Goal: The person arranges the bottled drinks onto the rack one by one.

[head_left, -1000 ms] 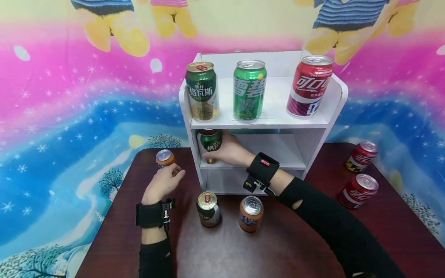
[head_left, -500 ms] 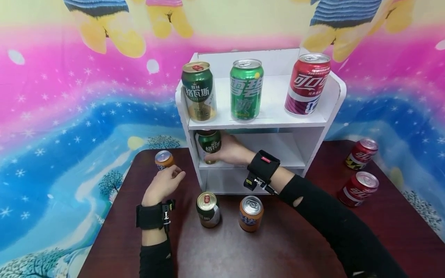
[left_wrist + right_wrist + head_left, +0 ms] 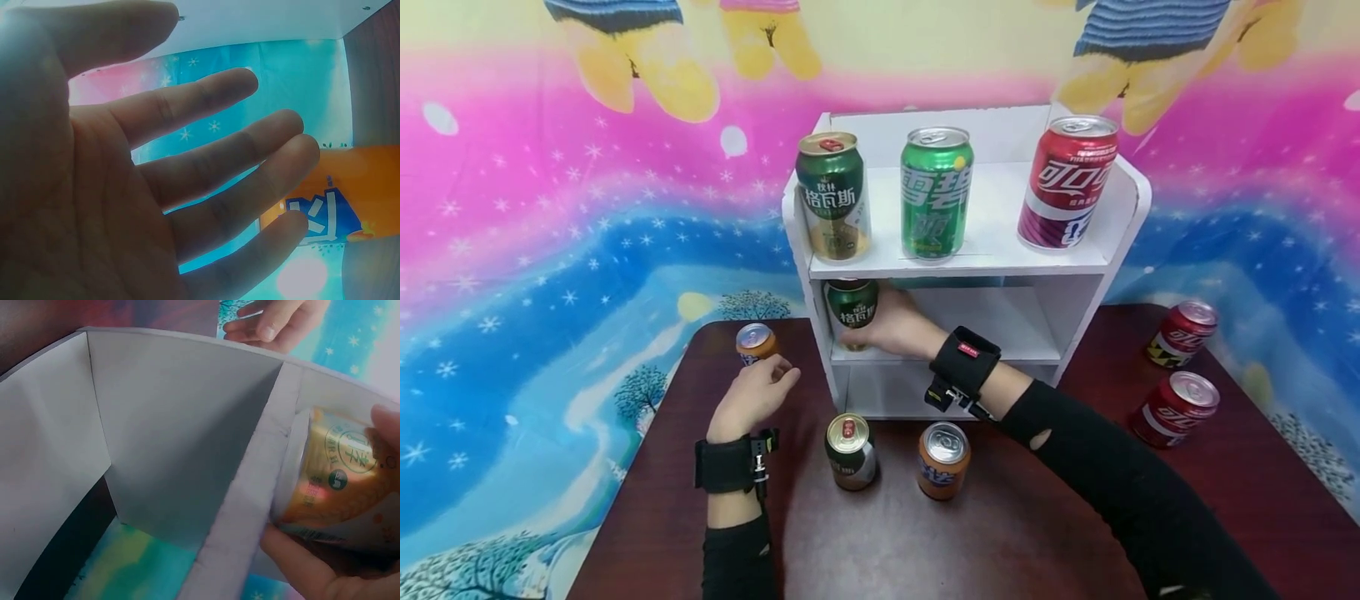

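My right hand [image 3: 898, 322] grips a green and gold drink can [image 3: 853, 303] at the left end of the white shelf unit's [image 3: 951, 271] middle level. In the right wrist view the can's gold lower part [image 3: 340, 475] sits between thumb and fingers, its base right at the shelf board's edge. My left hand [image 3: 754, 396] hovers left of the unit with relaxed fingers, holding nothing. In the left wrist view its fingers are spread, and an orange can [image 3: 350, 197] shows behind the fingertips. The head view has that can partly hidden behind the hand.
On the top shelf stand a green and gold can [image 3: 833, 196], a green can [image 3: 936, 193] and a red can [image 3: 1067, 183]. Before the unit are a gold-topped can [image 3: 851, 452] and an orange can [image 3: 943, 461]. Two red cans, one nearer [image 3: 1176, 408], stand at the table's right.
Both hands and the gripped can stay in nearly the same place. The head view shifts only slightly.
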Motion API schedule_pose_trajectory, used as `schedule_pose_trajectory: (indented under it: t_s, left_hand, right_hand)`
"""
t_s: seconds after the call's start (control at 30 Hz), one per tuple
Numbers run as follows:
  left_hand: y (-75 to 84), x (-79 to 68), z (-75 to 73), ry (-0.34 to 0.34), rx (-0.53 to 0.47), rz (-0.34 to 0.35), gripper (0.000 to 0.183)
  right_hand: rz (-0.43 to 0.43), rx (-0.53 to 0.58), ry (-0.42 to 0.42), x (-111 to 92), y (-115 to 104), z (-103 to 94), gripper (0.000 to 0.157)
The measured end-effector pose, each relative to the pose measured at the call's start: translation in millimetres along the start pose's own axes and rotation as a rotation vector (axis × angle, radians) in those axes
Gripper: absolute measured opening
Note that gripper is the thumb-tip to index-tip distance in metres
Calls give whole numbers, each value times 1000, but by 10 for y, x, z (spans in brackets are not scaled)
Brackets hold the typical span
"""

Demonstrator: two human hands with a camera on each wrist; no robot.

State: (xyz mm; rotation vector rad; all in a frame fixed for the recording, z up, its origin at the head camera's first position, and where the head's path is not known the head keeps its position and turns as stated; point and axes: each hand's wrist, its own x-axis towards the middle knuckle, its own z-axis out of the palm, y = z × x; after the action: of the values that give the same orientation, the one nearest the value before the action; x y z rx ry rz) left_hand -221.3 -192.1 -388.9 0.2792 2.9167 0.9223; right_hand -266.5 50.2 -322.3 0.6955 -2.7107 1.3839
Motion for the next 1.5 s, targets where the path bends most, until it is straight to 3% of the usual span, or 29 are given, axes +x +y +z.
schedule_pose_trajectory:
  t_s: [0.3, 0.67, 0.77, 1.03, 1.27, 1.5]
  left_hand:
    - [-26, -6, -9, -10, 0, 3, 36]
    - [-7, -7, -37, 6, -4, -2, 36]
    - [-14, -5, -35, 1, -1, -6, 36]
    - [-17, -18, -10, -7, -17, -9, 35]
    - [4, -6, -34, -2, -7, -5, 37]
    - [-19, -18, -17, -14, -13, -7, 38]
  right_hand:
    - [-79, 89, -37, 9, -30, -58, 89]
    - [-55, 78, 4, 5, -85, -38, 88]
    - [-48, 75, -28, 20, -87, -58, 91]
    - [-6, 192, -148, 56, -22, -130, 95]
    - [-16, 155, -105, 55, -25, -122, 89]
    - [1, 94, -65, 31, -51, -65, 94]
